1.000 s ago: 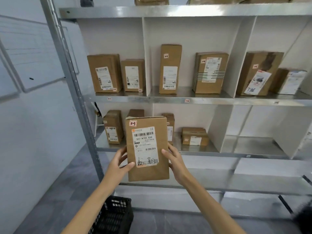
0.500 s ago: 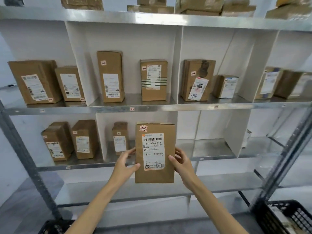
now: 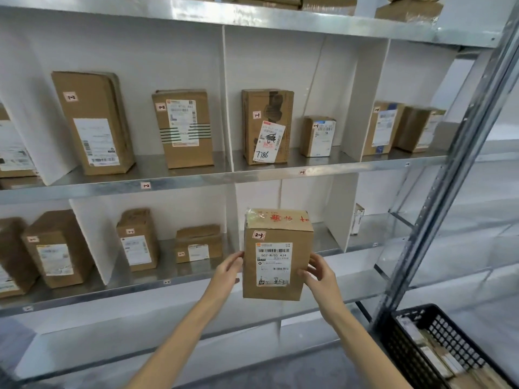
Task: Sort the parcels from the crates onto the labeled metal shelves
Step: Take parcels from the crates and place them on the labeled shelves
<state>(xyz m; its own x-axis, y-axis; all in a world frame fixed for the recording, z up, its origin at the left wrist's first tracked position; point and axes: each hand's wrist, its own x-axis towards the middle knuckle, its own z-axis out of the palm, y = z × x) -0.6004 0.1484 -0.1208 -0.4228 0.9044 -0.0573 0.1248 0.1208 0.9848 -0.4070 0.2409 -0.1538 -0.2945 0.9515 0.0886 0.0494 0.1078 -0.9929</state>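
Well, I judge the sorting partly done: many brown cardboard boxes [image 3: 92,122] stand in the bays of the labeled grey metal shelves [image 3: 196,181], yet more lie in the black plastic crate [image 3: 421,332] at lower right. The brown cardboard parcel tagged 2-3 [image 3: 276,255] hangs upright before a lower bay, not yet shelved. My left hand [image 3: 227,272] and right hand [image 3: 320,272] reach forward, each grip curled round one side of it.

Viewpoint: your head camera faces the metal shelves [image 3: 210,179] from close range.
Tilt: slightly downward, with the crate [image 3: 404,349] at the shelves' lower right.
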